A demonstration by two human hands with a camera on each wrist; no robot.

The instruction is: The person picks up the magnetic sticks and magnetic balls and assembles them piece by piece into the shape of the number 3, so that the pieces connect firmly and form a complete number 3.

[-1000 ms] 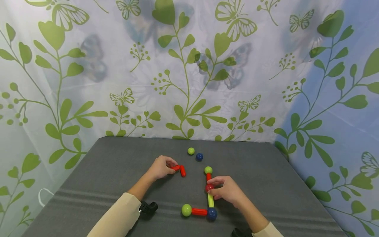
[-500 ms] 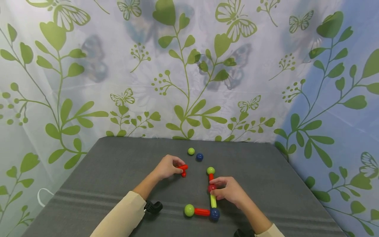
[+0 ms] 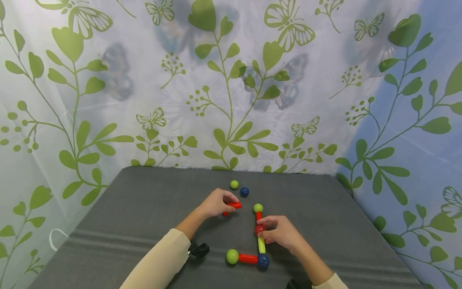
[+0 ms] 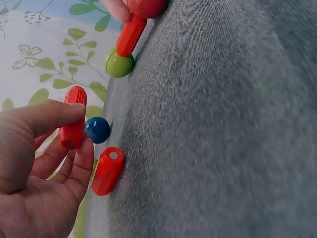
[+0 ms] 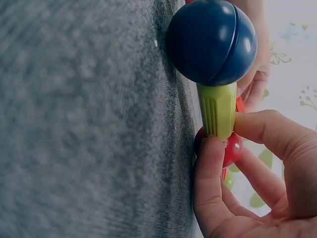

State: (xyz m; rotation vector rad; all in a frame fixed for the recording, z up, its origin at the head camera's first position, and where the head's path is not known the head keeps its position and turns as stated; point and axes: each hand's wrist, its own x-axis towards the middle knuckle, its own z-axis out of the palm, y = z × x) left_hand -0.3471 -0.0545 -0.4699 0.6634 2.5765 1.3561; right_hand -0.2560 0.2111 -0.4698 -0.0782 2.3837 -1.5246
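Note:
My left hand pinches a red magnetic rod between thumb and fingers, raised off the table. Just below it, a second red rod lies on the cloth, mostly hidden by the hand in the head view. With thumb and fingers, my right hand grips the red ball where it meets a yellow-green rod. From that ball a red rod leads to a far green ball. The yellow-green rod's near end joins a blue ball, then a red rod and green ball.
A small green ball and a blue ball lie loose farther back on the grey cloth-covered table. A leaf-and-butterfly curtain hangs right behind the table and along its sides.
My left hand has lifted one red rod off the cloth and carried it rightward, toward the joined pieces. My right hand keeps its hold, with the joined pieces shifted slightly right.

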